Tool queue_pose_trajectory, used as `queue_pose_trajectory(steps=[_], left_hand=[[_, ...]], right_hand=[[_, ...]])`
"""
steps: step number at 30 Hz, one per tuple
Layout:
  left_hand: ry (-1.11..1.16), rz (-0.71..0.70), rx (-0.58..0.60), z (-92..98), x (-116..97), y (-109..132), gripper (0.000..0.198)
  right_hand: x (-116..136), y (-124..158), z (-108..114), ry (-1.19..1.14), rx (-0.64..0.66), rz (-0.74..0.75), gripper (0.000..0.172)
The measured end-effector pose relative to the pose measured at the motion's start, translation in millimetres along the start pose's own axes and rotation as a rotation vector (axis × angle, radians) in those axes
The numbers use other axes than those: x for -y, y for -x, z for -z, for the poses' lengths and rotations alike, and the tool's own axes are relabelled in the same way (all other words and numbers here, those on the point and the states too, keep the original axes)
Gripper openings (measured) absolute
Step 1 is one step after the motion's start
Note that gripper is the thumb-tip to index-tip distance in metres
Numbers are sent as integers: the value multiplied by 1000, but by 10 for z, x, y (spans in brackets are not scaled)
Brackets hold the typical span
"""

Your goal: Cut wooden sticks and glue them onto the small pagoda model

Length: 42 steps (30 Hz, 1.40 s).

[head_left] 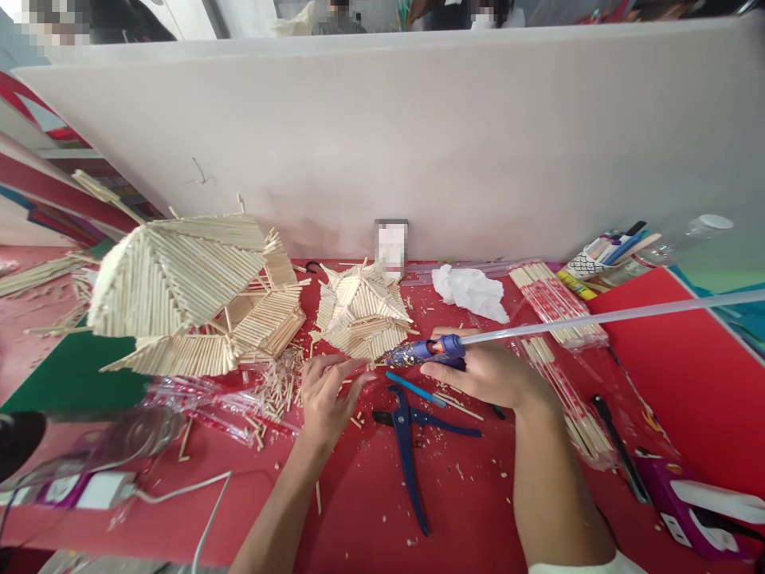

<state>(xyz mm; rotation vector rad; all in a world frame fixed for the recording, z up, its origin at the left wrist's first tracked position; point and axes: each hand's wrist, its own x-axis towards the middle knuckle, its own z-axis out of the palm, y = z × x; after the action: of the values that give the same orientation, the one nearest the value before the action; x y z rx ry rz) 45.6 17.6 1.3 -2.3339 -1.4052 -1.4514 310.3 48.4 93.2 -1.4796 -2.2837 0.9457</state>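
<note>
My right hand (493,371) is wrapped around a blue hot glue gun (427,351), with a long translucent glue stick (598,321) running out of its back to the right. The gun's nozzle points left, at the lower edge of a small pagoda-like roof model (362,307) made of thin wooden sticks. My left hand (328,395) is at that same edge, thumb and fingertips drawn together close to the nozzle; whatever they pinch is too small to make out. Below the gun lie a blue pen-like stick (415,389) and a dark blue hand cutter (406,446).
A larger stick-built pavilion model (185,279) stands at the left. Loose stick offcuts (284,387) and plastic wrappers litter the red table. Packs of chopsticks (553,303), crumpled tissue (469,291), a pen holder (598,259) and a phone (391,243) are around. A white panel (388,135) rises behind.
</note>
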Motion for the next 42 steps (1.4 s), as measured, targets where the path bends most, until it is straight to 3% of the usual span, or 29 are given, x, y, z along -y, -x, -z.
queue_pose_trajectory(steps=[20,28,42], left_hand=[[9,-35,9,20,-12,3,22],[133,-4,48,-7,46,55,8],[159,-40,49,-41,29,33,16]], right_hand=[[-3,-10,14,-12,11,-27,37],[-3,-25,-3,-32,16,11,37],[6,-27,-20,-40,28,5,38]])
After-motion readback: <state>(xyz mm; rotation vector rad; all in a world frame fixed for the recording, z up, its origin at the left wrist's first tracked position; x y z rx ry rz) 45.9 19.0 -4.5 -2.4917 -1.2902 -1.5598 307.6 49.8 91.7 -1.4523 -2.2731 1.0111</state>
